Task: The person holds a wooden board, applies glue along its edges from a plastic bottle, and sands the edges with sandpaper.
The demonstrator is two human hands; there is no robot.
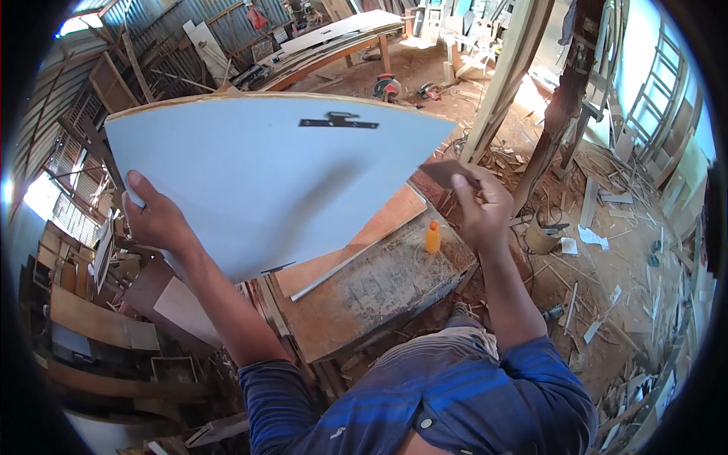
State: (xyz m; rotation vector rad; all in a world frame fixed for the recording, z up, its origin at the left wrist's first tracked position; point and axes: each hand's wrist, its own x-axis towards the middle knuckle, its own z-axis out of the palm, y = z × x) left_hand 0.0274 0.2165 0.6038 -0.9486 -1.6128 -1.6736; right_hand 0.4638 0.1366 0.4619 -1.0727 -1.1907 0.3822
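Observation:
A large white panel [227, 174] is tilted up in front of me, with a light wooden edge along its top. Near its upper right sits a black metal latch [339, 121], and another small dark fitting [277, 268] shows at the lower edge. My left hand [158, 218] grips the panel's left edge, thumb on the white face. In my right hand [485, 208], a brown piece of sandpaper [444, 174] is pinched close to the panel's right corner. Below stands a worn workbench [371, 303], bearing an orange bottle [433, 237], a reddish board [394, 224] and a thin pale strip [326, 277].
Wooden posts [506, 83] rise on the right. A circular saw [387, 87] lies on the dirt floor beyond the panel. Scrap wood and a bucket [540, 235] lie to the right. Stacked boards [98, 318] fill the left, and a long table [334, 54] stands behind.

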